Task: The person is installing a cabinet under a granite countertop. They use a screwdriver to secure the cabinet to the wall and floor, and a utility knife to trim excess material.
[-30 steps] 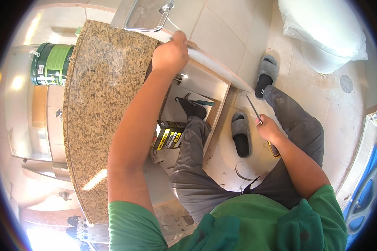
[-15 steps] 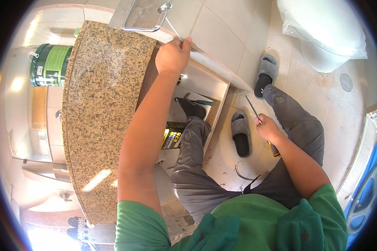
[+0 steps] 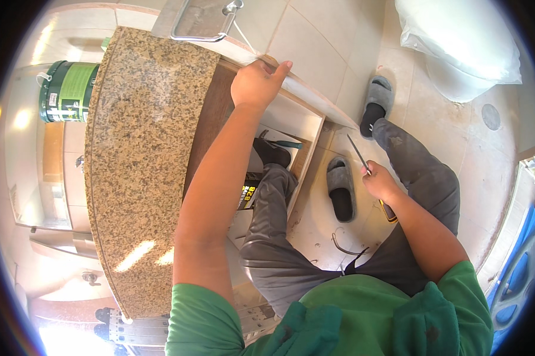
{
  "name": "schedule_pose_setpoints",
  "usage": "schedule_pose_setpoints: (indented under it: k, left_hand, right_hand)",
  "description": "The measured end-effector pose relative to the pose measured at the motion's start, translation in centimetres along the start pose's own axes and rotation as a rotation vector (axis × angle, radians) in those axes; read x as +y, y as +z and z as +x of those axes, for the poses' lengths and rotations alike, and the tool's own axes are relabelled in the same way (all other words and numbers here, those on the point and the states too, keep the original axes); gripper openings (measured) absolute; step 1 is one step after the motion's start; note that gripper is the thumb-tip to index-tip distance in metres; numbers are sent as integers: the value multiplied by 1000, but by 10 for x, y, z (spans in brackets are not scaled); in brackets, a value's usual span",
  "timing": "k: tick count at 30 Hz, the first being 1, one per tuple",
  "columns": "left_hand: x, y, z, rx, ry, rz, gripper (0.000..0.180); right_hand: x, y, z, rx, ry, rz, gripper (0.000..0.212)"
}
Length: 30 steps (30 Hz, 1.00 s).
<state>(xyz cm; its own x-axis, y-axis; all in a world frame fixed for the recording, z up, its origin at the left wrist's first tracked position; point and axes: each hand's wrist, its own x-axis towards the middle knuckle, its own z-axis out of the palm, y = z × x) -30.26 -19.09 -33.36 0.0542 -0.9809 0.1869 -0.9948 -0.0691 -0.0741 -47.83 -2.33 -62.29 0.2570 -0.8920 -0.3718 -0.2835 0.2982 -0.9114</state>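
Our right hand (image 3: 380,183) grips a thin tool (image 3: 359,155) with a yellow and black handle above the floor (image 3: 445,133), but we can't tell if our left hand (image 3: 258,85), by the white ledge (image 3: 313,97), holds anything.

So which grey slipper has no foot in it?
The lower slipper in the picture, its black insole bare; the upper slipper has a black-socked foot in it.

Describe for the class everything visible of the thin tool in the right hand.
The thin tool has a straight, slim, dark shaft that looks like metal. The right hand grips its near end, hiding that part. It slants toward the picture's upper left, its far end seen against the floor and apparently touching nothing.
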Motion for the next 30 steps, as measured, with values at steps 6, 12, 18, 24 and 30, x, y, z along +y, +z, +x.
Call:
schedule_pose_setpoints:
  k: [6, 12, 18, 24, 30]
  left_hand:
    - [-6, 15, 7, 72, 25, 1, 58]
    - [-6, 20, 7, 120, 21, 29, 57]
    - [-7, 9, 4, 179, 58, -82, 59]
    - [-35, 5, 16, 339, 56, -259, 60]
    - [-25, 0, 7, 291, 130, -123, 44]
  right_hand:
    - [-1, 0, 0, -11, 12, 2, 21]
    - [0, -1, 2, -26, 39, 23, 22]
    - [1, -2, 2, -18, 41, 27, 21]
    - [-6, -4, -2, -29, 60, 17, 22]
    - [-2, -2, -1, -41, 71, 40, 23]
